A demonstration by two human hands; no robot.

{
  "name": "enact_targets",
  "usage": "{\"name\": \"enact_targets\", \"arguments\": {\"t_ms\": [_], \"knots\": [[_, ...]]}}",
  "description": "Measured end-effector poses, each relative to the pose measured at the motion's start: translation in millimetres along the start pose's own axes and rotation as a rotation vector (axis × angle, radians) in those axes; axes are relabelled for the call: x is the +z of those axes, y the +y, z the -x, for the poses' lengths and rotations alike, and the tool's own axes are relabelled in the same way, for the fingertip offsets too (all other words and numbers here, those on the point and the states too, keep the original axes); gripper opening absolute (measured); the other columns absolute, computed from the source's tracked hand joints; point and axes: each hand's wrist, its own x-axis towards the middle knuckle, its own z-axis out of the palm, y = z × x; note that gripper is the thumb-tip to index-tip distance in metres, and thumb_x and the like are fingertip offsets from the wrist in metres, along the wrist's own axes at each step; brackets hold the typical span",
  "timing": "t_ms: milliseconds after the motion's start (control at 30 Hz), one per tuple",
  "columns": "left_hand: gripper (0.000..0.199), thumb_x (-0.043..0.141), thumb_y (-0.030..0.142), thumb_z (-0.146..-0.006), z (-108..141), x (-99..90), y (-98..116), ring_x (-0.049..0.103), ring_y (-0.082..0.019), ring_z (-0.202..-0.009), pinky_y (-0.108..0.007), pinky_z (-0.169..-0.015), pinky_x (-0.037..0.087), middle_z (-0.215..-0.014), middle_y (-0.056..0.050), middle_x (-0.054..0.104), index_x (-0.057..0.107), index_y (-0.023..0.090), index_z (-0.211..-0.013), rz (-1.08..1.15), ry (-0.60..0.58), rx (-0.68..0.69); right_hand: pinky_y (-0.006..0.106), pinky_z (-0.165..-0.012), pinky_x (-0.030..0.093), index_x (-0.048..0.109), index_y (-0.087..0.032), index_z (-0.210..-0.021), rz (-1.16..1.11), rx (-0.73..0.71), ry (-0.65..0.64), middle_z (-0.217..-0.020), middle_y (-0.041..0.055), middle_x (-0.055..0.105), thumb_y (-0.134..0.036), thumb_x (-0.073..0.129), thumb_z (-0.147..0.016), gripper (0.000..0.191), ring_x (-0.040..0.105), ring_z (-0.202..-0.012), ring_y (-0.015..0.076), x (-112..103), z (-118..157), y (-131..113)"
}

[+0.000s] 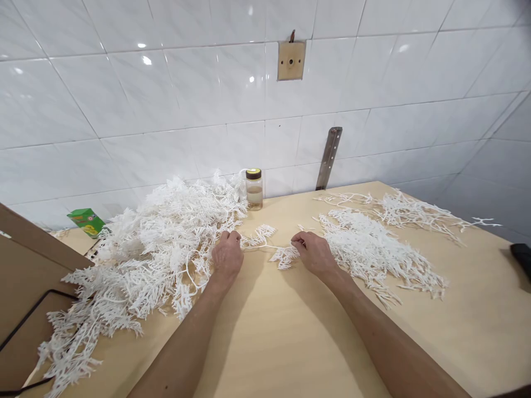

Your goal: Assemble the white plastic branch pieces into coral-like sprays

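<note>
Between my two hands stretches a white artificial leaf sprig (265, 247), with a thin stem and feathery leaflets. My left hand (227, 255) is closed on the stem's left end, beside a big heap of white artificial foliage (166, 232). Thumb and fingers of my right hand (313, 251) pinch the sprig's right end; the fingertips hide the exact spot. Just right of that hand lies a flat pile of loose white leaf pieces (373, 249). Behind it are bare white stems (415, 213).
A jar with a dark lid (254, 190) stands at the back near the tiled wall (186, 99). A green box (86, 221) and a brown cardboard panel (33, 265) are at the left. A metal strip (329, 157) leans on the wall. A black object (521, 258) is at the right edge.
</note>
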Motion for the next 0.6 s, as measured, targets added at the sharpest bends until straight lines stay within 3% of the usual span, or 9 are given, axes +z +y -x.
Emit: {"name": "enact_targets", "arguments": {"t_ms": [133,267,367,467,600], "knots": [[0.024,0.047,0.007,-0.088,5.5,2.1,4.7,0.059,-0.024,-0.084,-0.034,-0.072,0.045,-0.094,-0.010,0.062,0.066,0.019,-0.095,-0.037,0.077,0.120,0.030,-0.065,0.046,0.067,-0.022,-0.082,-0.202,0.051,-0.004,-0.071,0.0018,0.068,-0.031,0.053,-0.084,0.017,0.062,-0.066,0.0181,-1.7,2.3,-12.5],[0.026,0.046,0.002,-0.086,25.7,-2.9,35.1,0.055,-0.025,-0.092,-0.037,-0.081,0.047,-0.090,-0.011,0.063,0.065,0.017,-0.095,0.163,0.214,0.439,0.031,-0.064,0.049,0.066,-0.021,-0.084,-0.327,-0.012,0.035,-0.075,0.0033,0.069,-0.034,0.054,-0.086,0.018,0.062,-0.067,0.0183,1.2,6.2,-23.9],[0.022,0.046,0.007,-0.090,40.6,-5.2,56.9,0.056,-0.023,-0.092,-0.037,-0.082,0.048,-0.093,-0.010,0.064,0.063,0.017,-0.100,0.314,0.194,0.549,0.031,-0.068,0.050,0.066,-0.020,-0.085,-0.345,-0.121,0.113,-0.081,0.0052,0.069,-0.030,0.054,-0.087,0.016,0.062,-0.072,0.0180,1.2,8.0,-29.3],[0.018,0.050,0.015,-0.090,45.1,-1.7,62.5,0.058,-0.023,-0.095,-0.037,-0.086,0.047,-0.097,-0.010,0.067,0.063,0.017,-0.103,0.415,0.094,0.427,0.031,-0.069,0.050,0.066,-0.020,-0.086,-0.353,-0.179,0.152,-0.083,0.0050,0.069,-0.028,0.055,-0.089,0.014,0.062,-0.074,0.0172,0.0,9.0,-30.8],[0.027,0.048,0.038,-0.093,36.3,0.3,54.9,0.058,-0.018,-0.070,-0.028,-0.066,0.043,-0.074,-0.003,0.065,0.066,0.018,-0.089,0.630,-0.152,0.037,0.029,-0.064,0.051,0.066,-0.020,-0.087,-0.395,-0.177,0.126,-0.082,0.0043,0.069,-0.028,0.059,-0.088,0.011,0.062,-0.072,0.0165,0.3,9.3,-29.7]]}}
